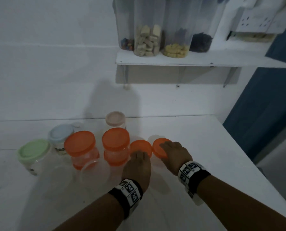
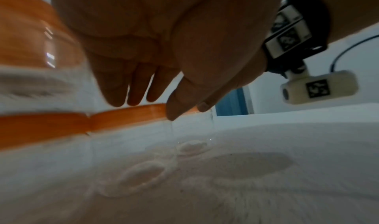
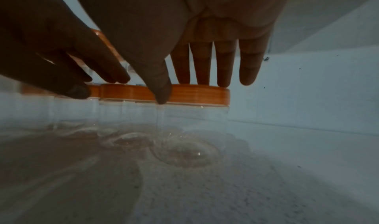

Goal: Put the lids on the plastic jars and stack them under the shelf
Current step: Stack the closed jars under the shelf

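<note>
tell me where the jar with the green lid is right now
In the head view the jar with the green lid stands at the far left of the white table, the outermost jar, just in front and left of the blue-lidded jar.

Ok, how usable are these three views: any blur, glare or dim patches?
Head view: dim, soft, wide-angle bend; orange lids legible. Left wrist view: smeared by motion blur, glare streak on a clear jar. Right wrist view: left hand and right hand dark and backlit, foreground shadowed and noisy.
</note>
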### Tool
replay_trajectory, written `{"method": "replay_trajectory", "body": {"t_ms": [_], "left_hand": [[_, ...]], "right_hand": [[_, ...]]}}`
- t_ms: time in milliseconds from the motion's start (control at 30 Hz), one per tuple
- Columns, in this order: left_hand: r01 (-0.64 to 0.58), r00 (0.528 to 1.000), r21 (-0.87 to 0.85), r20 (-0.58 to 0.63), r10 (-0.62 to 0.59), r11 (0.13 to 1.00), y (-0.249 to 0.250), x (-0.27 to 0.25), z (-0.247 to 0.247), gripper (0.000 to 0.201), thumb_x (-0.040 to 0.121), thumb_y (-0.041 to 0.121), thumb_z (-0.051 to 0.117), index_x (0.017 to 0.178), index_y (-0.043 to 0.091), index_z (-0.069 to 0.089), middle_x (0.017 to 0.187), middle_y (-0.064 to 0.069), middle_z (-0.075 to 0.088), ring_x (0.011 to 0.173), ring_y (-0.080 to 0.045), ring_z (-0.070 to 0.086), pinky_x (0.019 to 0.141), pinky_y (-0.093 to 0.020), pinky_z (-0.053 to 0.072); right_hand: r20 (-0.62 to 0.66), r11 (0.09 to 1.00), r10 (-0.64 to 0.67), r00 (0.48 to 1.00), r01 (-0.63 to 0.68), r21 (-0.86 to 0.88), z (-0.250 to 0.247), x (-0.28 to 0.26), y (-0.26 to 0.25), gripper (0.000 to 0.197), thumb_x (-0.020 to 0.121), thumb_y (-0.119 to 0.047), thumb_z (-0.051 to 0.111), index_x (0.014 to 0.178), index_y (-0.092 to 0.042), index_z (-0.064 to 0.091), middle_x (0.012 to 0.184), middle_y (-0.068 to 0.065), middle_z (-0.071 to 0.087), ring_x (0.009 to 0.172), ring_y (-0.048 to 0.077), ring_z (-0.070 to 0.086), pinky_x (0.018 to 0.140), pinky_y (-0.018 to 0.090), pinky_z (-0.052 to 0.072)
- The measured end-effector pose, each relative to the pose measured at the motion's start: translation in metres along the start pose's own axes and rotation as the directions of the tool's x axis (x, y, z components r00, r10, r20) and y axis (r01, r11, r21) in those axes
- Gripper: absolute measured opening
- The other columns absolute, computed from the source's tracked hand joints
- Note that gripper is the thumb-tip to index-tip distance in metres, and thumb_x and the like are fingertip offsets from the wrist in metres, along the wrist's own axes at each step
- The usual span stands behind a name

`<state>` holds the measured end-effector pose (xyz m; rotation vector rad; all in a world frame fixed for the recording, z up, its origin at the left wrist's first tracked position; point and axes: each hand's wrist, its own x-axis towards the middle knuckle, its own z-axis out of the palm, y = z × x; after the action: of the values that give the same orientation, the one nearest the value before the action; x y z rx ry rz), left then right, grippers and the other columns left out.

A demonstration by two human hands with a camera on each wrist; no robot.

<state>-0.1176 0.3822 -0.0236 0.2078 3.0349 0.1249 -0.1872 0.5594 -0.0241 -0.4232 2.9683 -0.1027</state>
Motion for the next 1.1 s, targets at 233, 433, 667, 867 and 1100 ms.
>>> {"method": "replay_trajectory", "body": {"t_ms": [233, 433, 667, 867, 1100], "left_hand": [[0.089, 0.974, -0.001, 0.212, -0.086, 0.996, 0.030, 0.073, 0.013, 0.079, 0.103, 0.014, 0.044, 0.164, 0.002, -0.005, 0.172, -0.018, -0.007, 0.160, -0.036, -0.006, 0.129, -0.046, 0.014], [0.146, 0.971, -0.095, 0.203, -0.125, 0.985, 0.041, 0.140, 0.007, 0.089, 0.098, 0.024, 0.052, 0.164, 0.008, -0.006, 0.174, -0.012, -0.009, 0.160, -0.030, -0.008, 0.129, -0.046, 0.000], [0.100, 0.978, -0.148, 0.198, -0.069, 0.984, 0.050, 0.184, 0.006, 0.094, 0.095, 0.023, 0.058, 0.165, 0.012, -0.004, 0.174, -0.006, -0.009, 0.160, -0.024, -0.009, 0.129, -0.043, 0.001], [0.112, 0.980, -0.116, 0.178, -0.090, 0.987, 0.054, 0.203, 0.006, 0.093, 0.095, 0.025, 0.057, 0.165, 0.014, -0.003, 0.174, -0.006, -0.012, 0.160, -0.025, -0.011, 0.129, -0.045, -0.002], [0.152, 0.982, -0.118, 0.128, -0.136, 0.981, 0.057, 0.236, -0.001, 0.086, 0.086, 0.028, 0.065, 0.158, 0.024, 0.018, 0.162, -0.013, 0.008, 0.147, -0.040, 0.016, 0.118, -0.048, 0.030]], "right_hand": [[0.059, 1.000, 0.009, 0.998, -0.009, -0.005, 0.003, 0.044, 0.075, 0.061, 0.103, -0.026, 0.051, 0.160, -0.027, 0.029, 0.169, 0.002, 0.025, 0.152, 0.031, 0.026, 0.117, 0.048, 0.039], [0.013, 0.997, 0.030, 0.999, -0.031, 0.066, -0.009, 0.099, 0.117, 0.055, 0.102, -0.023, 0.054, 0.155, -0.025, 0.037, 0.161, 0.006, 0.036, 0.147, 0.032, 0.035, 0.112, 0.049, 0.044], [-0.027, 0.989, 0.007, 1.000, -0.003, 0.146, -0.003, 0.135, 0.136, 0.050, 0.104, -0.025, 0.052, 0.153, -0.026, 0.042, 0.165, 0.004, 0.034, 0.152, 0.028, 0.027, 0.117, 0.049, 0.039], [-0.043, 0.987, 0.030, 0.999, -0.022, 0.161, -0.002, 0.157, 0.142, 0.050, 0.103, -0.026, 0.052, 0.152, -0.028, 0.041, 0.165, 0.002, 0.032, 0.154, 0.027, 0.025, 0.122, 0.047, 0.032], [-0.102, 0.998, 0.049, 0.994, -0.044, 0.055, -0.003, 0.173, 0.145, 0.052, 0.101, -0.038, 0.050, 0.151, -0.031, 0.038, 0.158, 0.004, 0.031, 0.136, 0.031, 0.034, 0.108, 0.045, 0.038]]}}
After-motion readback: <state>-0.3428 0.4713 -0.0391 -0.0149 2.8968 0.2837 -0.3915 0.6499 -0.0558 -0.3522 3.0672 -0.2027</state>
